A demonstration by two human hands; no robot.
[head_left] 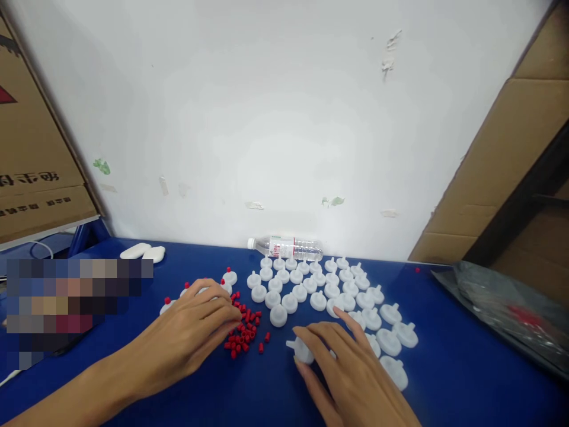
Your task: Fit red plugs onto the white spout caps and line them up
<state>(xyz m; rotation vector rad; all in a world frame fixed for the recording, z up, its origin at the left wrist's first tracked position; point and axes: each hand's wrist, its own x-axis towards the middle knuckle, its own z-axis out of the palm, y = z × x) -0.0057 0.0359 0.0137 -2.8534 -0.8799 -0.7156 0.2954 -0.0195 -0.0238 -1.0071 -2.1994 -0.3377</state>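
My left hand (195, 332) lies over the blue table (444, 379), fingers stretched toward a pile of small red caps (244, 332), fingertips at the pile's edge. My right hand (351, 367) curls round one white round plastic part (302, 351) with a short stem, thumb and fingers touching it. Several more white parts (329, 290) stand in rows behind both hands. A few white parts with red caps fitted (229, 276) sit beyond the left hand.
A clear water bottle (287, 246) lies on its side against the white wall. Cardboard boxes (31, 166) stand at left and right (502, 160). A dark plastic bag (511, 308) lies at the right. Two white oval objects (142, 252) rest at back left.
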